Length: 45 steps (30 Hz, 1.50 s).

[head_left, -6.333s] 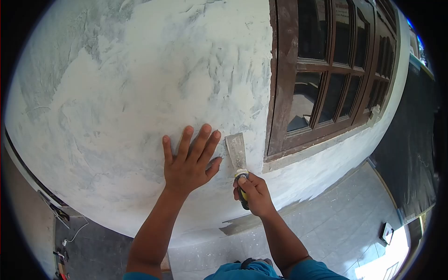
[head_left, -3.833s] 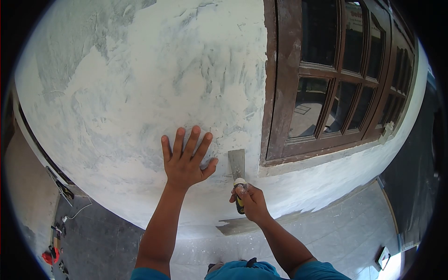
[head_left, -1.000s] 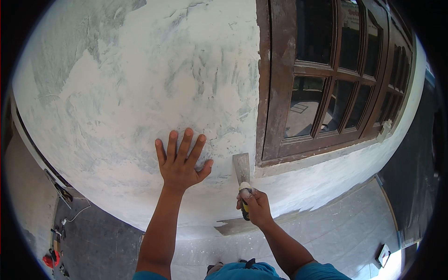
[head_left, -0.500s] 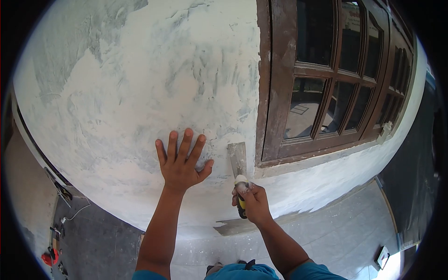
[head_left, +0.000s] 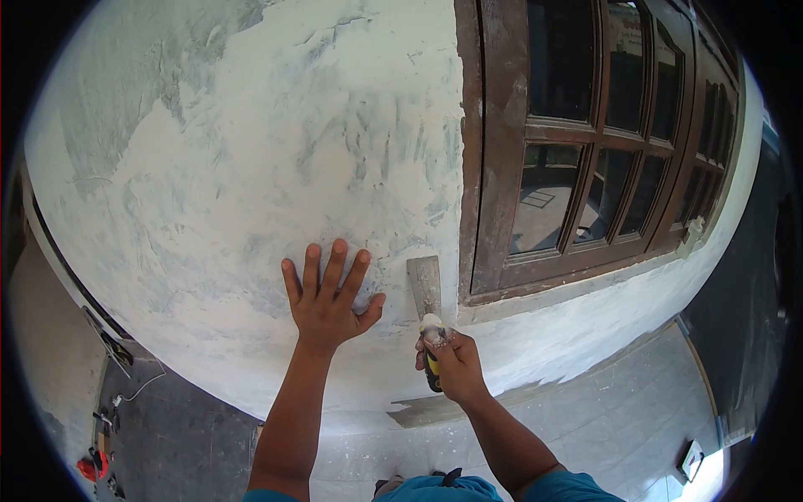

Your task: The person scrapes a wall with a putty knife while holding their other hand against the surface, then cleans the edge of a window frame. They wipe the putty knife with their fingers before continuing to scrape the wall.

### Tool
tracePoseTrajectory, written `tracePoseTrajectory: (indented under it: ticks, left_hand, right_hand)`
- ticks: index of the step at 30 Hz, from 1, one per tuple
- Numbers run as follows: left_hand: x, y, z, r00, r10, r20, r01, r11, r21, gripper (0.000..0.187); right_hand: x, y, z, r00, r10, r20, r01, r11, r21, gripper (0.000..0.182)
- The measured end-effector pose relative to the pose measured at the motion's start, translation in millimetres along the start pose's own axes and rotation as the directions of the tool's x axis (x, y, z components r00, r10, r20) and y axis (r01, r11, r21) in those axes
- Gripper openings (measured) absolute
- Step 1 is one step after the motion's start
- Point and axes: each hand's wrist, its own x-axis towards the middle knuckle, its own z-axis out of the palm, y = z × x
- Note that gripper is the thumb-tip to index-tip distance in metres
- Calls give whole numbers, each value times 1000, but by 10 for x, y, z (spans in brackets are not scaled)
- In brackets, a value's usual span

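My left hand (head_left: 326,299) lies flat on the white plastered wall (head_left: 251,167), fingers spread and pointing up. My right hand (head_left: 447,364) grips the yellow-and-black handle of a putty knife (head_left: 427,293). Its metal blade presses against the wall just left of the brown wooden window frame (head_left: 489,167), near the frame's lower corner. The two hands are about a hand's width apart. White filler coats the knife's neck and my fingertips.
The multi-pane window (head_left: 602,151) fills the upper right. Below lies a grey tiled floor (head_left: 585,427) with a smear of spilled filler (head_left: 435,410) at the wall's foot. Tools and a cable (head_left: 104,410) lie at lower left. A white object (head_left: 693,458) sits at lower right.
Over the last second the knife blade slid up the wall beside the window frame, then held. My left hand stayed flat in nearly the same place.
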Motion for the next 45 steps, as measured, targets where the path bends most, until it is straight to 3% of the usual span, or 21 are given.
tracePoseTrajectory:
  ticks: [4, 8, 17, 20, 25, 32, 35, 37, 39, 42, 45]
  left_hand:
    - [-4, 3, 9, 1000, -1, -4, 1, 1000, 3, 65]
    - [-14, 0, 6, 1000, -9, 6, 9, 1000, 4, 65]
    - [-9, 9, 21, 1000, 5, -5, -5, 1000, -6, 67]
    - [6, 10, 31, 1000, 1, -17, -2, 1000, -5, 67]
    - [10, 14, 21, 1000, 4, -17, -4, 1000, 2, 67]
    - [-19, 30, 16, 999, -48, 8, 48, 999, 2, 62]
    - [-22, 26, -6, 999, -36, 19, 36, 999, 1, 62]
    - [10, 7, -18, 1000, 13, 9, -13, 1000, 0, 66]
    - [50, 2, -49, 1000, 19, 9, -19, 1000, -5, 66]
    - [86, -1, -127, 999, 32, 26, -32, 999, -2, 68]
    - [170, -87, -135, 995, 89, 43, -89, 996, -15, 70]
  right_hand:
    - [-120, 400, -86, 998, 5, -58, -5, 1000, -5, 26]
    - [-166, 337, -65, 995, 95, -17, -95, 995, 25, 26]
    - [-141, 393, -86, 997, 59, -42, -56, 997, 57, 25]
    - [-76, 285, -109, 999, 24, -42, -24, 1000, -11, 24]
    - [115, 52, -104, 998, -58, 39, 58, 998, -9, 22]
    - [-89, 374, -69, 1000, 12, -17, -12, 1000, -15, 25]
    - [-45, -71, 83, 999, 39, 10, -39, 999, 5, 27]
    - [8, 2, 89, 1000, 29, 7, -28, 999, -34, 27]
    - [-9, 228, 73, 999, -24, -26, 26, 998, 57, 27]
    - [-92, 407, 85, 998, 15, -54, -11, 997, 70, 26]
    - [-64, 194, 144, 999, -14, -40, 19, 992, 128, 25]
